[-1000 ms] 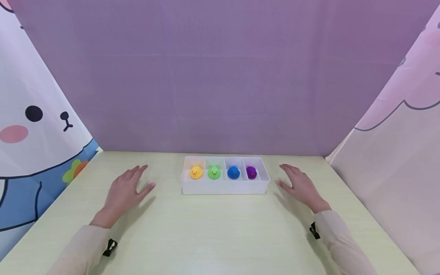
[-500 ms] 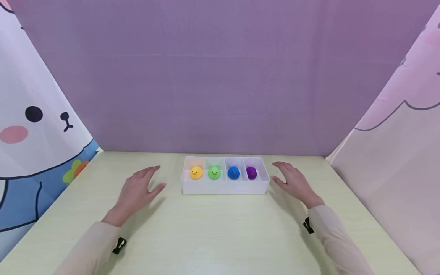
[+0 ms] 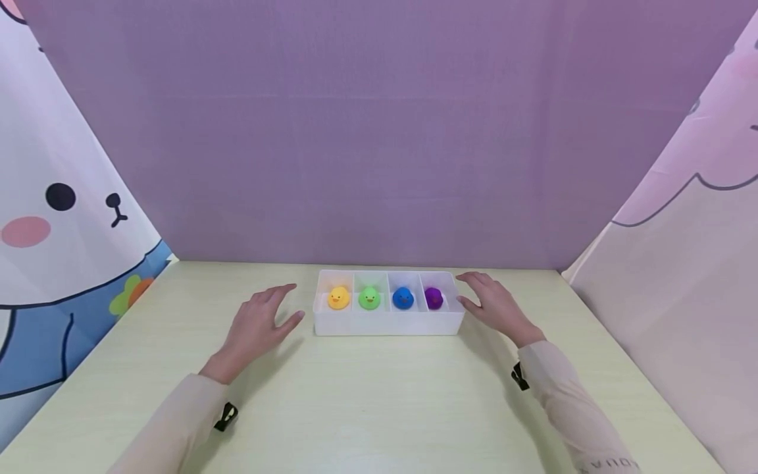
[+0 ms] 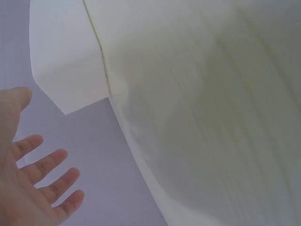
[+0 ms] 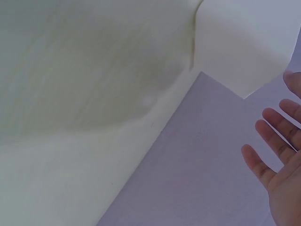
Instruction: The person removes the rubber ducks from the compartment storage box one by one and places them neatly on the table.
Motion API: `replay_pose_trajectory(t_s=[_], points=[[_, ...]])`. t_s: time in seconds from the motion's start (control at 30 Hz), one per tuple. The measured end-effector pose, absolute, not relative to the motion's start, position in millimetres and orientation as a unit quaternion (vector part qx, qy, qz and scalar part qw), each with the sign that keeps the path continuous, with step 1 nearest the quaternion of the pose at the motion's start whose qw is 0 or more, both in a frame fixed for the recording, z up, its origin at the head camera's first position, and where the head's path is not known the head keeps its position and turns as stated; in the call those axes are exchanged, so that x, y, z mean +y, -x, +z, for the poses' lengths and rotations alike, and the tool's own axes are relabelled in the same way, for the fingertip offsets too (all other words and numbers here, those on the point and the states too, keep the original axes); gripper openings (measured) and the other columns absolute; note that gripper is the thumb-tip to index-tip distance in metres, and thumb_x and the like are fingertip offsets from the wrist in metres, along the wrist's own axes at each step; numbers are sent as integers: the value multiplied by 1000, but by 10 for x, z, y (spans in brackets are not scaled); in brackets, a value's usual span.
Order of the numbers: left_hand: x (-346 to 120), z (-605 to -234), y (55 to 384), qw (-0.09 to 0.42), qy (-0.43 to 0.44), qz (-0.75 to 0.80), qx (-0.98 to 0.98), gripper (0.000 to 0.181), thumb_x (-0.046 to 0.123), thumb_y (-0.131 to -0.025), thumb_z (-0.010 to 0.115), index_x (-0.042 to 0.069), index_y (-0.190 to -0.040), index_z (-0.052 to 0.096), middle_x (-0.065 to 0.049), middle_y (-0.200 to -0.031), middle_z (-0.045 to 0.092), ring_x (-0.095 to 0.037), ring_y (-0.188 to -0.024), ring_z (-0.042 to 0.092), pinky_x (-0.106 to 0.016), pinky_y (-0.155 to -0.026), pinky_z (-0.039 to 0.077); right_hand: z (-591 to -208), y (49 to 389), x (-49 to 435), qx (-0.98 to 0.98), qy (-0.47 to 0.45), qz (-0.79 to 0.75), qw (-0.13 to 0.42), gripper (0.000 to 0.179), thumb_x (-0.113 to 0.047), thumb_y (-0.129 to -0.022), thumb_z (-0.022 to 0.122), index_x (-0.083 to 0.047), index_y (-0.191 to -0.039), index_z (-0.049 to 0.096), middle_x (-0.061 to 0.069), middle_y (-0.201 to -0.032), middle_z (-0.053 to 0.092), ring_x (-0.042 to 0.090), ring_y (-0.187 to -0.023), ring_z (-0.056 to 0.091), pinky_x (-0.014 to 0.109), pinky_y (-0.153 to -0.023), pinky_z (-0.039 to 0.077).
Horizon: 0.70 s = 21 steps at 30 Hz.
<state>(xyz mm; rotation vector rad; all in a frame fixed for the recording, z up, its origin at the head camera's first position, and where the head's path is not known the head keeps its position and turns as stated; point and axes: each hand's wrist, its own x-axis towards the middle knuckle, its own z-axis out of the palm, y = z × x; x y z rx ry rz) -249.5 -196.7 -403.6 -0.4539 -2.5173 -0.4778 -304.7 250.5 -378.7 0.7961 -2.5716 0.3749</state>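
Note:
A white box (image 3: 387, 324) with a row of compartments stands toward the back of the table. From left to right its compartments hold a yellow toy duck (image 3: 339, 298), a green toy duck (image 3: 370, 298), a blue toy duck (image 3: 403, 298) and a purple toy duck (image 3: 433, 299). My left hand (image 3: 256, 329) is just left of the box, fingers spread and holding nothing. On the other side, my right hand (image 3: 496, 306) has its fingertips right at the box's right end, thumb and fingers apart. Both wrist views show the outside of the box near relaxed fingers.
The pale wooden table (image 3: 379, 401) carries the box. A purple cloth (image 3: 379, 131) hangs behind its back edge. Printed curtains with cartoon figures flank it, the left curtain (image 3: 71, 263) and the right curtain (image 3: 699, 296).
My two hands have moved inward toward the box, the left one rightward and the right one leftward. The box and the ducks have stayed in place.

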Motion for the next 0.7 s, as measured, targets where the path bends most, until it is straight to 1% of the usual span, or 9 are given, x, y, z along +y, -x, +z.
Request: replay_pose_trajectory(t_s=[0.2,0.5,0.7], points=[[-1868,-4055,2521,267,179,-189,-928,55,41,-83,62,12,-128,51,-15,-121,58,-37,-102,58,-54,-77,45,-3744,3083,2423,-924,-295,133,204,40,-18,-84,64,-3,-120,54,16,-119,57,33,-113,52,51,-91,42],[-1743,-4054,2569,227,173,-207,-936,58,47,-84,59,14,-130,48,-14,-125,56,-35,-106,56,-53,-83,44,-3730,3185,2298,-926,-305,133,179,38,-15,-84,64,-3,-118,55,15,-118,57,33,-112,53,48,-94,42],[-1686,-4053,2625,209,177,-207,-939,61,52,-85,55,14,-132,46,-13,-127,54,-34,-106,56,-53,-84,44,-3753,3266,2239,-932,-303,125,154,37,-12,-83,65,-2,-117,56,15,-117,58,32,-111,54,46,-94,42]])
